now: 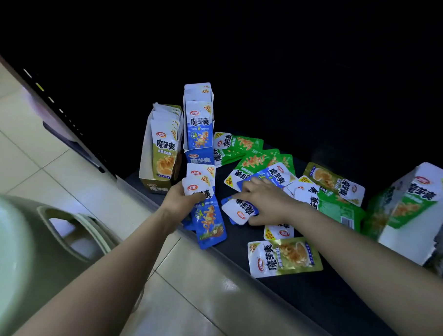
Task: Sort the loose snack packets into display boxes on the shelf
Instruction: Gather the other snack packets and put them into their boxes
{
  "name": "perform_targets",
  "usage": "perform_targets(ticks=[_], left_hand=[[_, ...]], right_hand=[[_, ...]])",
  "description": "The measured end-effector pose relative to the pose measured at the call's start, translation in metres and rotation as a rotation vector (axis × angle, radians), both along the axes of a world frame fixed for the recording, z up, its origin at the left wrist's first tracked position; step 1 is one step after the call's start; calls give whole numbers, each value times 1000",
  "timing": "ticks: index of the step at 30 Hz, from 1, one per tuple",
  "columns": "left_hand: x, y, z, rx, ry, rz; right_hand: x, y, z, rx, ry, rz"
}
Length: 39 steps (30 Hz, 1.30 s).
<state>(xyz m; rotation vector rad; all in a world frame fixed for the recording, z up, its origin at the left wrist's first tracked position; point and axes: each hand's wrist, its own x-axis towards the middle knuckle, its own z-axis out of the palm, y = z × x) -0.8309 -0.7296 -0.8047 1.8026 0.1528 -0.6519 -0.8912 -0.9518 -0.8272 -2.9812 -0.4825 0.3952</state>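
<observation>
My left hand [179,200] grips a small stack of blue snack packets [208,219], held upright just in front of the shelf edge. My right hand [263,201] reaches into the loose pile and its fingers curl round another blue packet [240,211] lying on the dark shelf. Behind stand a blue display box [201,156] filled with blue packets and, to its left, an olive display box [152,181] with olive packets. Green packets [250,161] and olive packets [282,258] lie scattered around my right hand.
A green display box [410,210] lies tipped on its side at the right of the shelf [309,291]. A grey stool or bin [36,242] sits on the tiled floor [195,296] at the left. The back of the shelf is dark.
</observation>
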Motion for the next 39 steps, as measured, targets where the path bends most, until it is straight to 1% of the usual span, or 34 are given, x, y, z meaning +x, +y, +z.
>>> perform_targets(ticks=[2,4,6,8,9,11,12,13,15,17,18,19,21,22,23,24,26,27,28,29,31,35,36,39], left_hand=[[-1,1,0,-19,9,9],[-1,2,0,-24,9,7],[-2,1,0,-30,-3,1],[-1,-1,1,-38,-15,-15],[-1,-2,2,-45,-14,-24],[-2,-7,3,-71,-9,-30],[-2,-11,2,-79,-4,-26],[-3,-15,2,-91,9,-16],[-6,-23,4,-181,77,15],[-10,-28,7,-336,146,-12],[-11,-29,7,-355,125,-51],[-12,-28,6,-315,85,-81],[-11,-25,3,-166,24,-90],[-10,-23,1,-112,12,-70],[-9,-19,0,-81,11,-42],[-7,-15,-1,-63,12,-12],[-5,-6,-2,-47,11,24],[-5,-3,-2,-35,9,25],[-4,0,-2,-23,7,25],[-4,1,-2,-20,5,30],[-3,2,-1,-16,2,54],[-3,-3,-1,-13,5,75],[-3,-6,-1,-18,7,73],[-7,-16,1,-51,16,36]], right_hand=[[-4,-6,-3,131,-102,-71],[-4,-12,2,281,-272,-136],[1,-18,12,468,-341,-305],[4,-22,28,714,-335,-518],[5,-22,37,845,-303,-592],[2,-19,53,1096,-180,-678],[0,-17,57,1157,-96,-697],[-2,-14,58,1152,-19,-698],[-4,-6,49,1059,82,-689],[-4,3,37,1033,127,-704],[-3,8,32,1054,136,-715],[-1,12,29,1092,145,-721],[2,18,26,1129,139,-730],[3,17,24,1079,117,-715],[4,14,19,969,102,-662],[3,11,14,799,126,-573],[-2,8,4,387,224,-359],[-4,9,0,244,235,-277],[-5,11,-4,162,228,-242],[-5,11,-5,130,200,-252],[-3,7,-3,141,115,-315],[-4,0,10,348,3,-481],[-4,0,12,449,4,-544],[-3,4,19,840,89,-747]])
